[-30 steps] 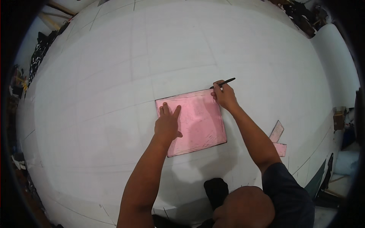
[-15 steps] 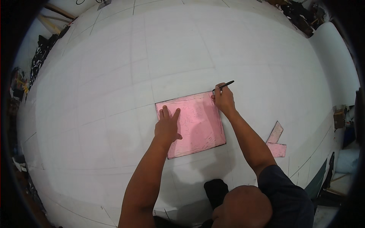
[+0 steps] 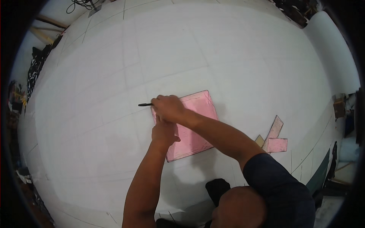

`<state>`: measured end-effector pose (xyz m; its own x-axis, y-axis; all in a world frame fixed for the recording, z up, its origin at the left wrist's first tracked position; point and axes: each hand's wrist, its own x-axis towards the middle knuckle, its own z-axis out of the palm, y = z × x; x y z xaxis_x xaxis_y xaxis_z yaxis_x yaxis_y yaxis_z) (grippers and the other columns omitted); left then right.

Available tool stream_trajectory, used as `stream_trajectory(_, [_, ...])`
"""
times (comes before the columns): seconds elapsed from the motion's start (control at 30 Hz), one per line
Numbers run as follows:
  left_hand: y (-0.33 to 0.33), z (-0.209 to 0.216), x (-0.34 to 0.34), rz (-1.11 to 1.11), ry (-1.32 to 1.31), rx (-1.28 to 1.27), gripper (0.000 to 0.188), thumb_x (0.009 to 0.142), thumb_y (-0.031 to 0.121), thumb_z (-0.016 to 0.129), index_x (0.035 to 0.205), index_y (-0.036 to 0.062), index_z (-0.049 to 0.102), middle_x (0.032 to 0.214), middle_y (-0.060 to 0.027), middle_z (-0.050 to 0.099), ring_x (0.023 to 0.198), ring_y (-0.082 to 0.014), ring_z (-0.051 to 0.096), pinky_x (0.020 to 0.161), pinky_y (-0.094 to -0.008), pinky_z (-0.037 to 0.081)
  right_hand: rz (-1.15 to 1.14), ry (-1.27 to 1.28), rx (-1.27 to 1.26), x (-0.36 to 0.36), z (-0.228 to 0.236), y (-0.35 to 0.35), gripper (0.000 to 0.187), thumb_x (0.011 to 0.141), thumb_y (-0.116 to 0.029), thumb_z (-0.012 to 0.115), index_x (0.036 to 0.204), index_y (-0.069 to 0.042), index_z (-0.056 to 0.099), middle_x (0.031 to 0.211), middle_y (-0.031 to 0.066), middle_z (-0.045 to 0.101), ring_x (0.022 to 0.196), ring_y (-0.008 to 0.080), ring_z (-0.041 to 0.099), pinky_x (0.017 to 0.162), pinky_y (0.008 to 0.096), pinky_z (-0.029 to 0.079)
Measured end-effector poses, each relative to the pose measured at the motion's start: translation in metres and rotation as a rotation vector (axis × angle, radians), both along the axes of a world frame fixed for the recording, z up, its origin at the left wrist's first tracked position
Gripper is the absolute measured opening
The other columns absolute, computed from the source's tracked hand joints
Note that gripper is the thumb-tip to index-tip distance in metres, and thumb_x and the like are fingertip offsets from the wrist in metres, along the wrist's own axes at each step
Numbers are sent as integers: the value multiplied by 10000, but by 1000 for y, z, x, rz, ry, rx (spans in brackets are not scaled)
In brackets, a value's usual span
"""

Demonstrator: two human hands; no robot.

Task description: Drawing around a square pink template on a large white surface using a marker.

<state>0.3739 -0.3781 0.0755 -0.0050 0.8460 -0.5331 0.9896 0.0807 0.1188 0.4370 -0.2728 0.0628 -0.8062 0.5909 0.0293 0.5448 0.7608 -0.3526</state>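
A pink, nearly square pattern piece [image 3: 195, 131] with dark edges and scribbled lines lies tilted on a broad white sheet [image 3: 102, 152]. My left hand [image 3: 164, 132] presses on its left side; the thumb is spread over the pink surface, while the right hand covers some of the fingertips. Crossing over it, my right hand [image 3: 167, 107] is closed around a black pen [image 3: 144, 105] at the piece's far left corner. The pen's dark end sticks out to the left, and its tip is hidden under the hand.
On the right lie a narrow pink strip [image 3: 275, 127], a small pink rectangle [image 3: 277, 145] and a tan scrap [image 3: 259, 140]. A large white roll [image 3: 334, 53] stands along the right edge. Black cables [image 3: 81, 4] show at the far left.
My right hand has moved with the pen from the far right corner of the pink piece to its far left corner, crossing over my left hand. The left hand stays on the piece.
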Motion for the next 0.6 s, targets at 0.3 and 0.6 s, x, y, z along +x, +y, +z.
stream_trajectory(0.3, [1, 9, 7, 99, -85, 78, 1215, 578, 357, 957, 1573, 240, 269, 1607, -302, 162, 1470, -455, 272, 1036, -493, 508, -612, 679, -413, 132, -27, 29, 240, 997, -184, 605, 1132, 14, 601, 991, 176, 688, 779, 245, 709, 693, 360, 560])
stream_trajectory(0.6, [3, 17, 8, 126, -53, 21, 1217, 582, 353, 957, 1576, 253, 262, 1616, -288, 152, 1475, -454, 259, 1054, -490, 495, -777, 799, -416, 170, -32, 32, 261, 1020, -181, 580, 1179, 25, 558, 981, 140, 696, 741, 198, 724, 639, 317, 567])
